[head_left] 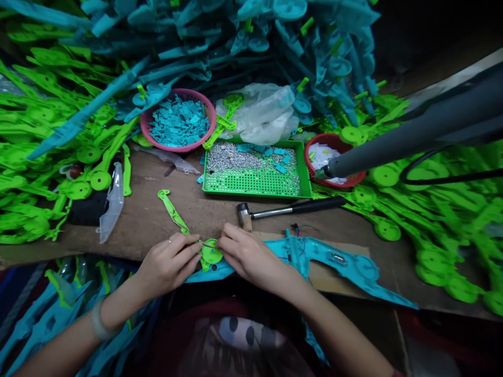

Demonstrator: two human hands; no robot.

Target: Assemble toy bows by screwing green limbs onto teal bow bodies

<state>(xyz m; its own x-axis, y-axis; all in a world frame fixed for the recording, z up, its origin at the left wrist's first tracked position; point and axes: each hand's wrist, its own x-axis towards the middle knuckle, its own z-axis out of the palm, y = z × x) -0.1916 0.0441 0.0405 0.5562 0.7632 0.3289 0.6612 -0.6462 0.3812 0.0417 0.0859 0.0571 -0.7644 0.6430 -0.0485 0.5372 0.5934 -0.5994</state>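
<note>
The left hand (172, 262) and right hand (247, 256), fingers pinched together, apparently on a thin dark strand (207, 245) over the green disc (212, 255), could, tugging unevenly, drag the blue shell (322, 251) beneath off the table's (137, 230) near edge.

We hold our forearms (73, 335) angled inward, left hand (170, 262) and right hand (247, 256) backs upward, fingers (184, 244) bent and facing across a small gap.

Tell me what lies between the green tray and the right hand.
The head view shows a black-handled mallet on the brown tabletop between the green tray and right hand, its head nearest the hand.
</note>
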